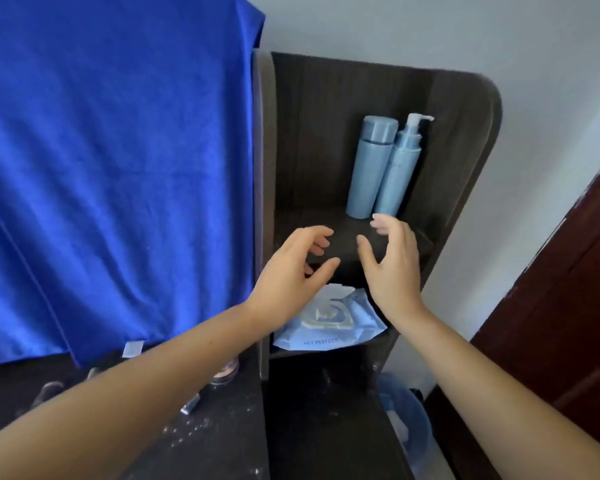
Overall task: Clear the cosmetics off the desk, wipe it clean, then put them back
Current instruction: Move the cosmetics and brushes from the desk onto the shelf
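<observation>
There, on the upper shelf (347, 233) of the dark unit, stood two pale blue bottles side by side and touching: a capped bottle (369, 168) and a pump bottle (399, 168) (white nozzle pointing right). Both the left hand (288, 275) and right hand (392, 268) hovered before them, fingers loosely spread and grasping nothing, above a blue wipes pack (329, 323) on the lower shelf.

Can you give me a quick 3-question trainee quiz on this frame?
1. True or false: the left hand holds a bottle.
2. Which stands further right on the shelf: A) capped bottle B) pump bottle?
3. What lies on the shelf level below the hands?

Key: 1 false, both it and the right hand hold nothing. 2 B. 3 The wipes pack.
</observation>
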Available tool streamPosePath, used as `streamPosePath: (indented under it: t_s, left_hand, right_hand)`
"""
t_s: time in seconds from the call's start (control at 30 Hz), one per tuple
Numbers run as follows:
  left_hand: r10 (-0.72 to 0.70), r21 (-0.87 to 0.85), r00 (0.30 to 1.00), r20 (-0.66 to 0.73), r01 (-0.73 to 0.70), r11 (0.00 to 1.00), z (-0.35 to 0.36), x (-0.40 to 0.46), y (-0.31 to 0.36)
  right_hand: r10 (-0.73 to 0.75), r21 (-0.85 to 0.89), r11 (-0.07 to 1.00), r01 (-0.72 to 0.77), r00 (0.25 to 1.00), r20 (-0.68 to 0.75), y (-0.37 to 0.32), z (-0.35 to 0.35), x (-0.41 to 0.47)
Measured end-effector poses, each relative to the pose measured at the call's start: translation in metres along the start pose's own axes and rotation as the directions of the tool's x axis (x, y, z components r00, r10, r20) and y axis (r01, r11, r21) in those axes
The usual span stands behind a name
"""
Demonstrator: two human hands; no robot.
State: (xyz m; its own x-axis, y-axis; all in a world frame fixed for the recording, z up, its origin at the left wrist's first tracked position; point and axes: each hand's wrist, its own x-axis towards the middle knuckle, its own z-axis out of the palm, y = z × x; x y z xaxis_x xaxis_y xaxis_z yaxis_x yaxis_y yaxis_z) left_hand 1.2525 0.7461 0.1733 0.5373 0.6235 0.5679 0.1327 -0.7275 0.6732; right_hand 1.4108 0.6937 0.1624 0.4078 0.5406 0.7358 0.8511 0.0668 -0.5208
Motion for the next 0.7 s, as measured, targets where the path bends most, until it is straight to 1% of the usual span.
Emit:
streamPosePath:
  t_s: [0.07, 0.1, 0.17, 0.23, 0.27, 0.33, 0.43, 0.5, 0.57, 0.63, 0.7]
  left_hand:
    - [-0.014, 0.004, 1.000, 0.015, 0.014, 1.000, -0.021, -0.042, -0.019]
    - [-0.057, 0.011, 0.998, 0.014, 0.057, 0.998, -0.031, -0.063, -0.034]
    - [-0.204, 0.007, 0.979, -0.015, 0.204, 0.979, -0.052, -0.101, -0.068]
    - [-0.354, 0.036, 0.931, -0.093, 0.358, 0.933, -0.074, -0.135, -0.105]
    - [-0.408, 0.070, 0.903, -0.137, 0.420, 0.905, -0.087, -0.150, -0.122]
    - [-0.486, 0.160, 0.853, -0.190, 0.515, 0.842, -0.110, -0.176, -0.151]
    - [-0.543, 0.331, 0.818, -0.189, 0.574, 0.749, -0.135, -0.205, -0.189]
    - [-0.609, 0.378, 0.777, -0.161, 0.618, 0.689, -0.142, -0.219, -0.209]
    - [-0.667, 0.380, 0.738, -0.104, 0.649, 0.659, -0.141, -0.228, -0.224]
    - [-0.695, 0.363, 0.718, -0.040, 0.658, 0.659, -0.137, -0.233, -0.235]
    - [-0.704, 0.328, 0.710, 0.014, 0.662, 0.674, -0.132, -0.234, -0.242]
  right_hand:
    - [-0.040, 0.052, 0.998, 0.037, 0.997, 0.064, -0.014, 0.010, -0.032]
    - [-0.049, 0.071, 0.997, 0.042, 0.993, 0.105, -0.020, 0.019, -0.049]
    - [-0.047, 0.095, 0.995, 0.029, 0.979, 0.198, -0.032, 0.043, -0.083]
    - [-0.031, 0.095, 0.995, 0.000, 0.947, 0.321, -0.043, 0.076, -0.117]
    - [-0.014, 0.090, 0.996, -0.024, 0.919, 0.394, -0.048, 0.093, -0.134]
    - [0.026, 0.071, 0.995, -0.077, 0.840, 0.542, -0.057, 0.128, -0.167]
    - [0.115, -0.013, 0.989, -0.146, 0.714, 0.690, -0.071, 0.174, -0.209]
    - [0.194, -0.081, 0.976, -0.201, 0.644, 0.740, -0.077, 0.201, -0.229]
    - [0.251, -0.139, 0.964, -0.225, 0.613, 0.749, -0.081, 0.222, -0.243]
    - [0.296, -0.199, 0.954, -0.223, 0.612, 0.733, -0.082, 0.236, -0.252]
    - [0.323, -0.257, 0.946, -0.197, 0.625, 0.710, -0.081, 0.242, -0.259]
